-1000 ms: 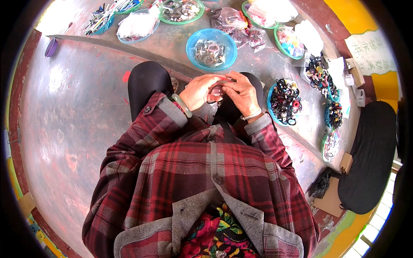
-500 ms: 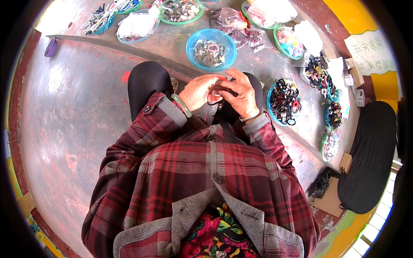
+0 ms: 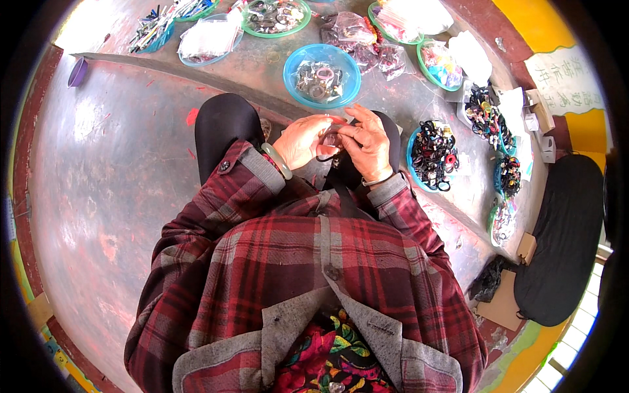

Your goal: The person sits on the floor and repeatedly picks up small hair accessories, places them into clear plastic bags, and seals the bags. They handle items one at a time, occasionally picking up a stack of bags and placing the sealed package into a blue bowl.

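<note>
My left hand (image 3: 303, 141) and right hand (image 3: 369, 145) meet between my knees, both closed on a small clear plastic bag (image 3: 331, 139) with something dark in it. The thumb and fingers of the right hand pinch its upper right side. The left fingers curl round its other side and partly hide it. A thin dark loop, perhaps a hair tie, shows just below the bag. Just beyond my hands a blue basin (image 3: 289, 84) holds several small bagged items (image 3: 319, 80).
A blue basket (image 3: 411, 164) of black hair ties (image 3: 434, 147) stands right of my knee. Farther off are green baskets (image 3: 275, 34), purple-brown bags (image 3: 354, 33) and a stack of clear bags (image 3: 208, 39). A long black cushion-like thing (image 3: 563, 236) lies far right.
My right thumb and fingers have shifted slightly upward on the bag, pinching closer to its edge. The left hand has hardly moved.
</note>
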Demonstrator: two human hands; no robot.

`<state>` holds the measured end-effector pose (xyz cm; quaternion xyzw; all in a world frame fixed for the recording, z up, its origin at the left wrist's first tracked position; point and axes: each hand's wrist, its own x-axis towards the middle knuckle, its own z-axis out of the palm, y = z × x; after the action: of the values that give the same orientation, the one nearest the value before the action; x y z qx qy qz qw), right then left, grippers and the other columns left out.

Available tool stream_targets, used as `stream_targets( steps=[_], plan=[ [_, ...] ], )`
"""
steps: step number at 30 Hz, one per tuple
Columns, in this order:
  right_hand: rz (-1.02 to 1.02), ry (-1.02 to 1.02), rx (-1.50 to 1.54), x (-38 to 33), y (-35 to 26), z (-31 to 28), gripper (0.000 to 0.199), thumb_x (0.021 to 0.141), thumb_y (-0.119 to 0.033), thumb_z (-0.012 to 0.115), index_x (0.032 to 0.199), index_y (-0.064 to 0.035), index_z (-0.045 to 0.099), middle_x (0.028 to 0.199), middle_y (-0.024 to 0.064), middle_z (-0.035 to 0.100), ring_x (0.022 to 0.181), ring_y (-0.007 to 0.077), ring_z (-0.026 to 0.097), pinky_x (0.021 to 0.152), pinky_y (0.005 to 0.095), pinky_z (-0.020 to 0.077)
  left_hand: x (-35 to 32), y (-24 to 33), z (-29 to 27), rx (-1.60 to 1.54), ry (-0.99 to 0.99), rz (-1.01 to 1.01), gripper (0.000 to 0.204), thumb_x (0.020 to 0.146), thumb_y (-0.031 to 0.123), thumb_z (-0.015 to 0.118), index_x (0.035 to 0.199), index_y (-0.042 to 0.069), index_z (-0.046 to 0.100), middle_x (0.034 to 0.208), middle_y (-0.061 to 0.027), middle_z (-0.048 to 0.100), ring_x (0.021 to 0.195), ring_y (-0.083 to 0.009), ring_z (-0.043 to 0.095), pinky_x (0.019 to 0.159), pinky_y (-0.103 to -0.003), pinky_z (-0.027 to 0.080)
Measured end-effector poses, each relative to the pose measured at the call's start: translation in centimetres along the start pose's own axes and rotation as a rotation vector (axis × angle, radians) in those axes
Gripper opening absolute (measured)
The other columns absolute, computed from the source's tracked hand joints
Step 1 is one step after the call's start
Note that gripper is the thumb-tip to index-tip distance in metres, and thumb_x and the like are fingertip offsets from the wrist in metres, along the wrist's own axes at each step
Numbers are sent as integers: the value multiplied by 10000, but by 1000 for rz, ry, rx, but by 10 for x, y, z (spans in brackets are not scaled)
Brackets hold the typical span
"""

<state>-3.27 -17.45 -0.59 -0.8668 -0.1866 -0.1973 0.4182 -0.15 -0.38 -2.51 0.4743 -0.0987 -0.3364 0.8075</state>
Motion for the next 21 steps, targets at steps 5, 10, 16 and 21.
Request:
stream_targets(
  steps=[5,10,16,21],
  plan=[
    [-11,15,-20,-1,2,4,126,668,-19,638,783,-68,625,1061,95,580,1063,295,497,854,371,417,2,-3,-7,-171,-75,-49,309,855,112,498,1150,22,491,1031,-53,555,889,-129,562,692,-237,491],
    [248,-10,234,-2,2,5,59,716,-22,608,764,-51,588,1049,101,583,989,252,535,837,338,424,-4,13,8,-301,-23,-129,298,903,155,457,1164,15,483,1043,-59,558,913,-135,564,670,-239,497],
    [294,-36,370,1,-1,3,37,746,-21,590,778,-34,576,985,91,589,904,203,561,772,294,447,-1,5,2,-127,7,-165,280,907,170,468,1145,25,500,1030,-51,574,900,-123,577,665,-231,501],
    [331,-49,335,1,-1,1,36,743,-31,614,761,-25,583,971,87,586,879,181,564,756,287,449,-2,4,4,-109,58,-164,277,912,186,462,1125,15,511,983,-50,594,867,-118,588,657,-226,500]
  ],
)
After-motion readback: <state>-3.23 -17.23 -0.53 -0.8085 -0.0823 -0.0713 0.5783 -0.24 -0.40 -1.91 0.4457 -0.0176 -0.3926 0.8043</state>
